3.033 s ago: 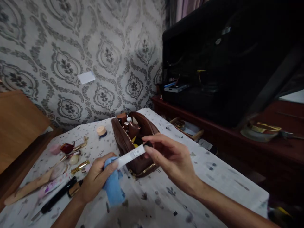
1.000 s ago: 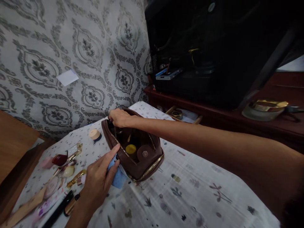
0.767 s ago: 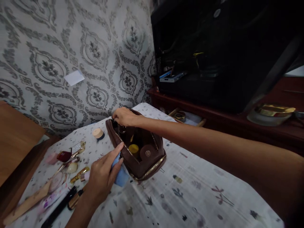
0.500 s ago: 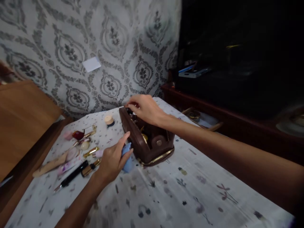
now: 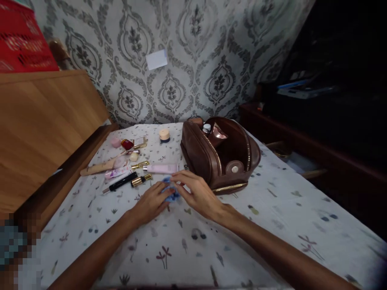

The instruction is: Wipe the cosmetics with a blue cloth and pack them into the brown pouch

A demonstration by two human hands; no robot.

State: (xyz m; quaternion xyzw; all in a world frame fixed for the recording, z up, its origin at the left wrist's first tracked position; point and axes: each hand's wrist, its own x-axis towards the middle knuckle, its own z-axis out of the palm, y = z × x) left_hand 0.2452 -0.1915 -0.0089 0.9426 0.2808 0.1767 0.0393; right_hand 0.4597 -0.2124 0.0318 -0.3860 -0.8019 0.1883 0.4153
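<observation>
A crumpled blue cloth [image 5: 171, 192] lies low over the table between my two hands. My left hand [image 5: 152, 201] is closed on it from the left, fingers curled over its top. From the right, the bent fingers and thumb of my right hand [image 5: 198, 195] pinch at the same cloth, their tips partly hidden. Just beyond my right hand sits a brown leather toiletry bag [image 5: 199, 159], unzipped and gaping. A shiny rose-gold tube [image 5: 218, 135] and a white-capped bottle [image 5: 207, 128] stick up inside it. Behind the cloth lies a pale pink tube [image 5: 161, 168].
Left of the bag lie a black pen-like tube [image 5: 123, 182], a gold-and-black lipstick [image 5: 141, 180], a dark red bottle [image 5: 127, 144] and a wooden stick [image 5: 99, 167]. A cream-lidded jar [image 5: 164, 135] stands near the wall. Wooden furniture [image 5: 51, 108] borders the left.
My right hand has come out of the bag to the blue cloth at my left hand. The rose-gold tube now shows in the bag's mouth. The view has shifted, moving the scene rightward.
</observation>
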